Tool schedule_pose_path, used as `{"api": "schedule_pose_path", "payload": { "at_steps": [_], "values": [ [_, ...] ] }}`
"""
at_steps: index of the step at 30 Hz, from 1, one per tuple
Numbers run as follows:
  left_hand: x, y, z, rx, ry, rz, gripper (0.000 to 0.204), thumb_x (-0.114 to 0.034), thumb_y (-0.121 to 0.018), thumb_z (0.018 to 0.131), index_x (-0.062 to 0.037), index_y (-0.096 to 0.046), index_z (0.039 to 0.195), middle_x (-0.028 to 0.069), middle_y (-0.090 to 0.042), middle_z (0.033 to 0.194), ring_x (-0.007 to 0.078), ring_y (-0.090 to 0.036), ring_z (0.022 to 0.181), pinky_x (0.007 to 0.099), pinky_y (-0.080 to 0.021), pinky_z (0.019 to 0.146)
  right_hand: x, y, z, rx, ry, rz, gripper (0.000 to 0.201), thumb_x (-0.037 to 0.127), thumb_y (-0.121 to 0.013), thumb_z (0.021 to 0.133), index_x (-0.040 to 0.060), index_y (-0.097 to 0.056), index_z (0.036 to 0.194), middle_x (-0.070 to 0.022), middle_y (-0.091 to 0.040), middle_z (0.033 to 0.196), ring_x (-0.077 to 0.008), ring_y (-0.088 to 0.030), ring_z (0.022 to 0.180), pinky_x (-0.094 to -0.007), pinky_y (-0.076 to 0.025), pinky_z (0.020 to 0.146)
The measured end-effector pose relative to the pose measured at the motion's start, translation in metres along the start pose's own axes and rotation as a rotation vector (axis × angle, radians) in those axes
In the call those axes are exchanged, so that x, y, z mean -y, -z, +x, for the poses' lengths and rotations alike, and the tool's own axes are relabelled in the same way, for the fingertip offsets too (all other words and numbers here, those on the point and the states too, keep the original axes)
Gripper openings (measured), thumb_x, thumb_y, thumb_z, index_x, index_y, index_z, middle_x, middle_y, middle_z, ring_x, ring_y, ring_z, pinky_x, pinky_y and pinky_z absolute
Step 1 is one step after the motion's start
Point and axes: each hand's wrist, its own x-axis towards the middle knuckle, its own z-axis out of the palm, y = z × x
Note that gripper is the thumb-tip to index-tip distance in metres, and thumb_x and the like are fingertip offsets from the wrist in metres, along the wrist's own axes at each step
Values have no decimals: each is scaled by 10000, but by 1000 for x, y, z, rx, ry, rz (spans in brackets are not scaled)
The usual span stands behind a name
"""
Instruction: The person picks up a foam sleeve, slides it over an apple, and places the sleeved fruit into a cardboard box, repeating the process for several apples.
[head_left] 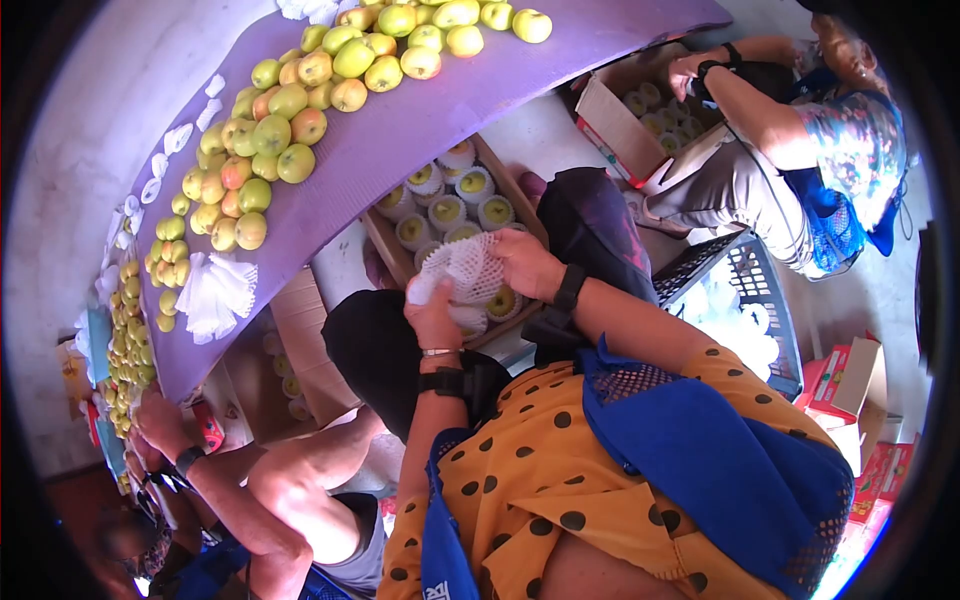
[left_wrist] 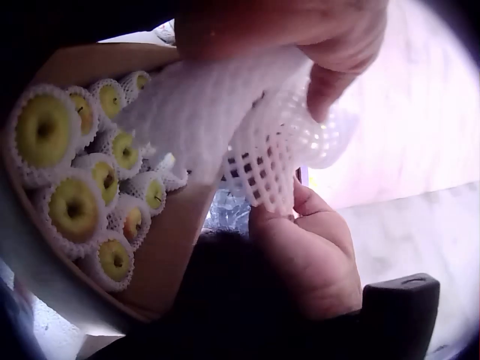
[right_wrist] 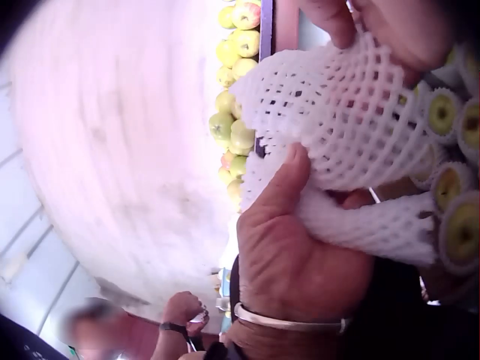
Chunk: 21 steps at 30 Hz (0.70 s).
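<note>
My left hand (head_left: 435, 318) grips white foam fruit nets (head_left: 462, 262) with its thumb pressed on top. A second, rolled net (right_wrist: 367, 229) lies across that palm in the right wrist view. Fingers and thumb of my right hand (head_left: 530, 265) pinch the edge of the upper net, which is spread wide between both hands. In the left wrist view, my right hand (left_wrist: 315, 255) holds the net's lower edge. Right below stands a cardboard box (head_left: 382, 240), filled with netted apples (left_wrist: 75, 210), stems up.
A purple-covered table (head_left: 390, 150) carries many loose apples (head_left: 270, 135) and a stack of nets (head_left: 215, 295). A black crate (head_left: 780, 330) with white nets stands at the right. One person (head_left: 770, 130) sits by another apple box (head_left: 610, 120); another person (head_left: 290, 490) sits at the left.
</note>
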Motion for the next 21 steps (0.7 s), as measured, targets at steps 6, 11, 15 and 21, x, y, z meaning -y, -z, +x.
{"api": "schedule_pose_path", "payload": {
  "at_steps": [6, 11, 15, 21],
  "values": [
    [-3, 8, 5, -74, 134, -70, 271, -3, -567, 750, 25, -535, 1018, 88, -589, 951, 203, -573, 854, 333, -453, 783, 12, -16, -10, -216, 655, -1260, 600, 183, -656, 689, 8, -356, 1178, -112, -547, 988, -237, -538, 921, -341, -419, 808],
    [4, 12, 5, 46, 252, -192, 289, -59, -587, 762, 9, -520, 1035, 82, -587, 929, 165, -559, 777, 281, -451, 674, -3, -19, -14, 109, 224, -1475, 529, 131, -659, 652, -6, -448, 1117, -94, -564, 965, -205, -537, 899, -301, -415, 806],
    [-18, 3, 2, 15, 339, -457, 298, -62, -628, 732, -20, -535, 1012, 42, -583, 846, 91, -470, 597, 218, -381, 525, -7, -10, -4, -21, 120, -857, 459, 176, -673, 622, -12, -533, 1017, -147, -596, 912, -209, -569, 841, -304, -430, 775],
    [-6, 2, -3, 184, 272, 14, 305, -65, -632, 729, -25, -512, 1006, 54, -572, 949, 136, -540, 776, 256, -437, 615, -7, -15, -13, 175, 152, -1207, 439, 194, -662, 628, -23, -546, 991, -145, -608, 876, -201, -580, 790, -290, -437, 727]
  ]
}}
